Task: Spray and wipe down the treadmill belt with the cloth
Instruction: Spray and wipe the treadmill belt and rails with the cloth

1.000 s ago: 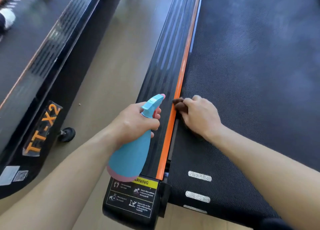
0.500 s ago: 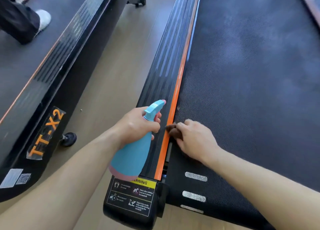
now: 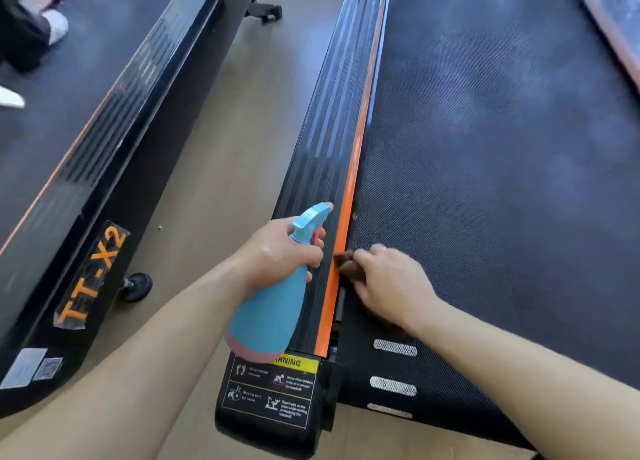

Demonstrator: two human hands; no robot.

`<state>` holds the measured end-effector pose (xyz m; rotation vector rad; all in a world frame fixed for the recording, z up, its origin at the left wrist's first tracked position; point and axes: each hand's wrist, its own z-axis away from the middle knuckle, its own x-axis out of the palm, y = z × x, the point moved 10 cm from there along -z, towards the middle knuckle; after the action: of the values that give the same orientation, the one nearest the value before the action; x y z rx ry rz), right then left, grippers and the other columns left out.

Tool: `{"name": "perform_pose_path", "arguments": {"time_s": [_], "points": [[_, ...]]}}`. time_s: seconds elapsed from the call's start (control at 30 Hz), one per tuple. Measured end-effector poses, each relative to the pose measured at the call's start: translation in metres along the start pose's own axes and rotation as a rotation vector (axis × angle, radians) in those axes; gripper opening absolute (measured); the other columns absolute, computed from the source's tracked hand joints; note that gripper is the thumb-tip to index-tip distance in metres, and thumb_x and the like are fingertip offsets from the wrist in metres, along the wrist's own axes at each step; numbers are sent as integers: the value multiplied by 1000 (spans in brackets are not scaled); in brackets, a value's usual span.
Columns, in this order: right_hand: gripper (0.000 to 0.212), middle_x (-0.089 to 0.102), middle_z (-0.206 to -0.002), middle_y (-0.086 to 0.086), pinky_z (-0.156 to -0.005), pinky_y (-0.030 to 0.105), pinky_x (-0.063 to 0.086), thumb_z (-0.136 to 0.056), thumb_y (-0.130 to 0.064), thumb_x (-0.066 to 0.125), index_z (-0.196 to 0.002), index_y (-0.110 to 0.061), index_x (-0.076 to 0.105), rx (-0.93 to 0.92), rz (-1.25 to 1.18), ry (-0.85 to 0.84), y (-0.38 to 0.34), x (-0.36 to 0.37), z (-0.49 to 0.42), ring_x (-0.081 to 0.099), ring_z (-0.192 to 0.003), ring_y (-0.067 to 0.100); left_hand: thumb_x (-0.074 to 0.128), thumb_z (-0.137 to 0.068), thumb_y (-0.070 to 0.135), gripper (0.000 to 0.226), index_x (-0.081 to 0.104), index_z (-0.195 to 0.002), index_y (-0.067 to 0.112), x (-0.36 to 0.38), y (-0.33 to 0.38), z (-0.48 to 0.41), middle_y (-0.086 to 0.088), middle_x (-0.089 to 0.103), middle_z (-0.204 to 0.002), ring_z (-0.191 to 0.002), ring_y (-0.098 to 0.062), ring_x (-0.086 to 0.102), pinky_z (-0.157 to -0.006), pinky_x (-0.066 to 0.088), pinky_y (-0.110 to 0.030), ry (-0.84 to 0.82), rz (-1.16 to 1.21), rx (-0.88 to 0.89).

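1. The left hand point(image 3: 280, 255) grasps a blue spray bottle point(image 3: 273, 314) at its neck, with the fingers curled round it just under the trigger head. The nozzle points forward, away from the person, and the pink base points back toward the forearm.
2. Below the base of the bottle is a warning label point(image 3: 273, 390) on the black end cap of the rail.
3. Just to the right of this grip, the right hand point(image 3: 391, 283) lies palm down, its fingers bent over a brown cloth point(image 3: 346, 263) and holding it. Only a small part of the cloth shows beyond the fingertips.
4. The cloth sits at the left edge of the treadmill belt point(image 3: 485, 182), against the orange strip point(image 3: 349, 189).
5. Between the two grips runs the black ribbed side rail point(image 3: 332, 147), with the orange strip on its right side.
6. The belt stretches ahead and to the right of the right hand. It is dark, with pale hazy patches.
7. Near the right wrist, closer to the person, there are white marks point(image 3: 394, 347) on the belt.
8. To the left of the left hand is a wooden floor point(image 3: 214, 147), then a second treadmill point(image 3: 104, 147) marked "TT-X2" with a small black wheel point(image 3: 138, 286).
9. Far ahead on the left, a white shoe point(image 3: 57, 26) stands on that second machine.
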<state>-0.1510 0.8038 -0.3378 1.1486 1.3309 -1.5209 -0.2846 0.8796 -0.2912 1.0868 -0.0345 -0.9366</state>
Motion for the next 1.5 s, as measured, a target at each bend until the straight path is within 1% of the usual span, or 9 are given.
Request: {"name": "perform_pose_path", "arguments": {"time_s": [0.13,0.37,0.57,0.67,0.73,0.83,1.0,1.23,1.5], "points": [[31,60,-110,0,-74,37,52,-96,-49,51,-114,-26,59,-70,41,-64,3,4,-1,63,-105,28,65,-85,-1,28,71,-109,12,4,6,4,-10,75,-104,-71,-17,66,-64,61,-25,-13,-33,5],[27,61,-109,10,-79,42,52,-96,-40,54,-111,-19,61,282,-40,110,49,-10,-74,62,-104,36,64,-87,-1,23,71,-107,10,1,11,0,-12,73,-102,-63,-12,63,-58,54,-17,-3,-49,41],[30,58,-111,0,-78,37,51,-96,-49,53,-115,-26,58,-30,11,-104,8,10,14,61,-107,27,65,-85,0,21,71,-103,9,21,15,6,-2,69,-88,-66,-16,64,-64,60,-26,-74,-60,50],[33,57,-115,-1,-77,38,51,-97,-52,51,-120,-29,56,-97,73,-116,11,5,15,59,-111,26,67,-75,9,23,72,-97,14,28,23,9,-2,69,-85,-68,-18,66,-83,65,-42,-92,-84,42],[34,57,-116,1,-77,39,52,-98,-51,50,-121,-27,57,15,63,-56,29,-5,4,59,-111,28,68,-63,20,34,73,-96,18,35,28,10,-6,73,-89,-72,-20,67,-92,63,-49,-103,-112,36],[33,57,-114,4,-79,40,52,-97,-51,53,-118,-26,59,256,-32,26,80,-22,4,60,-111,30,66,-60,17,38,73,-97,16,53,36,12,-3,71,-89,-68,-19,64,-82,64,-43,-141,-92,21],[32,56,-109,0,-79,38,48,-96,-55,55,-115,-30,57,464,-59,-37,175,-39,66,60,-108,29,66,-59,18,43,74,-101,18,98,58,2,1,71,-90,-70,-20,66,-84,65,-46,-201,-140,54],[26,53,-91,1,-68,41,50,-94,-52,56,-94,-25,58,994,-173,347,285,-62,264,61,-91,34,69,-56,24,46,74,-101,19,218,109,3,-4,77,-98,-75,-18,70,-87,65,-50,-417,-290,108],[29,51,-88,0,-63,38,44,-93,-52,57,-95,-23,61,1111,-161,469,302,-62,344,61,-89,31,66,-62,20,45,72,-106,15,353,159,17,-11,77,-113,-75,-23,73,-90,64,-52,-608,-417,221]]}}
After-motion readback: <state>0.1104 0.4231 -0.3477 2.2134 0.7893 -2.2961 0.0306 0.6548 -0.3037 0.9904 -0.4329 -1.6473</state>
